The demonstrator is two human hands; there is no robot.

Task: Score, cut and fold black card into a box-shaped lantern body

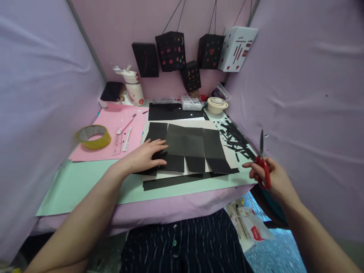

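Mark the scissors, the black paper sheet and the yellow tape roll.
scissors [264, 167]: head view, on the red handle in the right hand.
black paper sheet [187, 146]: head view, middle panel.
yellow tape roll [93, 137]: head view, front of the outer wall.

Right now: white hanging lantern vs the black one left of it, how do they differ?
The white lantern has red bar-shaped cutouts; the black lantern shows red hearts. The white lantern hangs tilted, the black lantern hangs nearly straight. The white lantern looks somewhat larger. Both are paper boxes hung on dark strings against the pink wall.
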